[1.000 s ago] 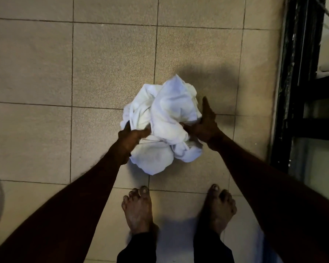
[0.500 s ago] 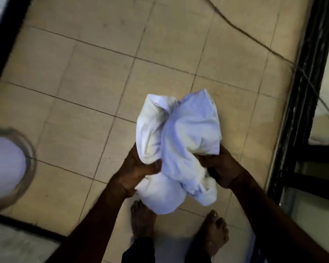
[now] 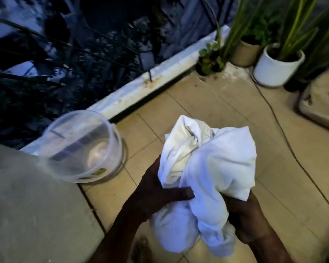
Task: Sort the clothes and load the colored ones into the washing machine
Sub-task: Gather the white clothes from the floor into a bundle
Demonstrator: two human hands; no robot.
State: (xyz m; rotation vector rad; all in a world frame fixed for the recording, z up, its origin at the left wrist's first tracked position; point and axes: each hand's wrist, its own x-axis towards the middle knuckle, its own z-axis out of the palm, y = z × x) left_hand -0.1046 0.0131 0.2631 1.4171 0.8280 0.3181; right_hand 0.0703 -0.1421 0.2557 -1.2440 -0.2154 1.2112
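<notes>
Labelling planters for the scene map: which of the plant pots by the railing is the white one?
The round white pot farthest right, holding tall green blade leaves. The beige pot stands to its left, and the small dark pot sits nearest the railing.

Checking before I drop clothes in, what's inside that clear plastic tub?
The clear plastic tub looks empty: its bottom shows through, with only a small yellow-green label or scrap near the lower rim. Blur hides finer detail.

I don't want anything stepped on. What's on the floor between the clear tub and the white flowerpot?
Only bare floor tiles between clear tub and white flowerpot, in the head view.
</notes>
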